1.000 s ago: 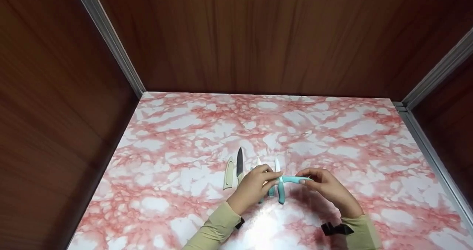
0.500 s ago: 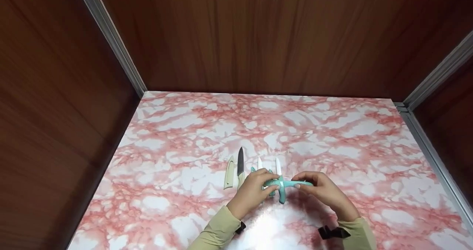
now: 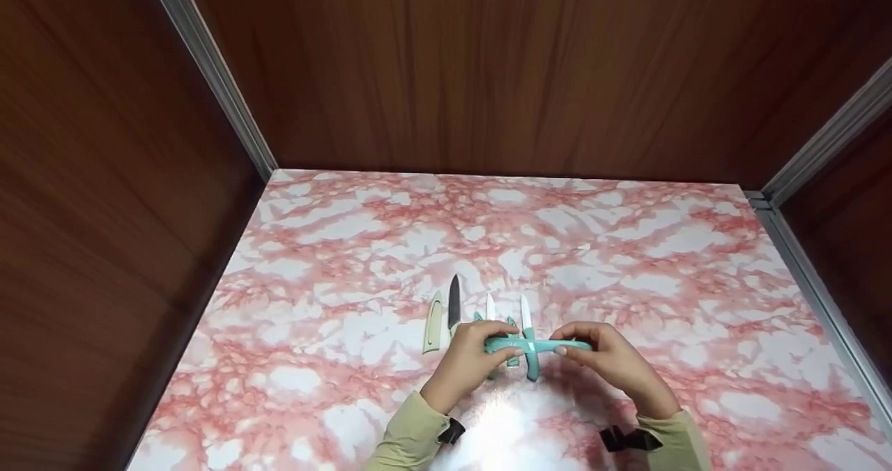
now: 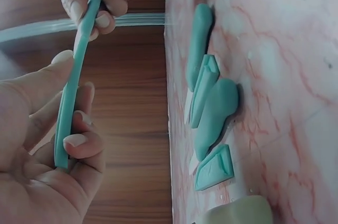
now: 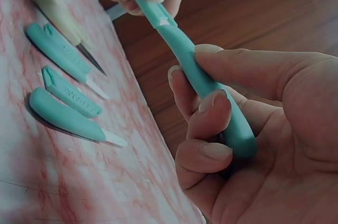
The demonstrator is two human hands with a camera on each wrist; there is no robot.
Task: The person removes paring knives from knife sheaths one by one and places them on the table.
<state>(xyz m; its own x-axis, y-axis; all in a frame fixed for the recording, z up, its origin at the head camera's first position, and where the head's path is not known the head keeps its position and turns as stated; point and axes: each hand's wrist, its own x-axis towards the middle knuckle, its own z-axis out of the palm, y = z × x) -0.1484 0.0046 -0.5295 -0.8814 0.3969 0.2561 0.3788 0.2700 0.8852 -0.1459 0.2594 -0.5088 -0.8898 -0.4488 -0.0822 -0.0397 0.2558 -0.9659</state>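
Observation:
Both hands hold a teal knife [image 3: 571, 345] crosswise above the table, its blade hidden inside a teal sheath [image 4: 63, 123]. My left hand [image 3: 463, 359] pinches the sheath between thumb and fingers. On the other end, the curled fingers and thumb of my right hand [image 3: 620, 363] grip the handle [image 5: 211, 89]. A small pale patch shows where sheath meets handle in the right wrist view. Below lie two more teal knives with bare white blades, a nearer one [image 5: 63, 115] and a farther one [image 5: 55, 55]. A loose teal sheath [image 5: 71, 94] lies beside the nearer knife.
Left of the teal knives lies a cream-handled knife with a dark blade [image 3: 455, 300], its cream sheath [image 3: 433, 325] beside it. Another loose teal sheath [image 4: 214, 168] is on the marbled table [image 3: 334, 262]. Brown wood-grain panels [image 3: 474, 74] enclose the table's back and sides.
My left fingers have shifted left along the sheath, which now shows between them. My right hand has moved slightly left and down with the handle. The knives on the table lie as before.

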